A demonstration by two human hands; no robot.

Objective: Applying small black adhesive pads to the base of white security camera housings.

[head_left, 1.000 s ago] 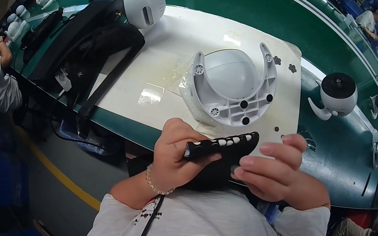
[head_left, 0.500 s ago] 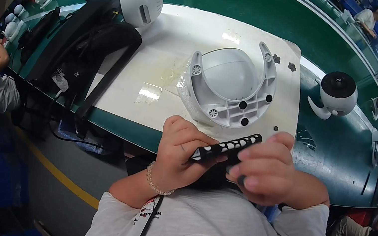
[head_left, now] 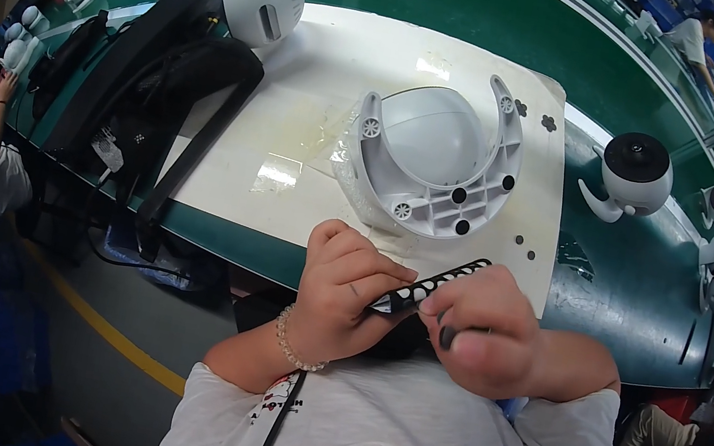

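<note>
Both hands grasp one black strip [head_left: 432, 286] of small round pads, held just off the near edge of the desk [head_left: 630, 300], close to the body. The left hand [head_left: 340, 292] pinches its lower end; the right hand [head_left: 490, 333] curls over the middle and seems to hold a pad at its fingertips. The strip looks light, thin and bendy, so holding it by the ends likely keeps it flat. Just beyond, a white dome housing [head_left: 439, 161] lies on a pale mat [head_left: 330, 104], with loose black pads [head_left: 525, 243] beside it. A black bag [head_left: 151, 91] crowds the left; room opens rightward.
</note>
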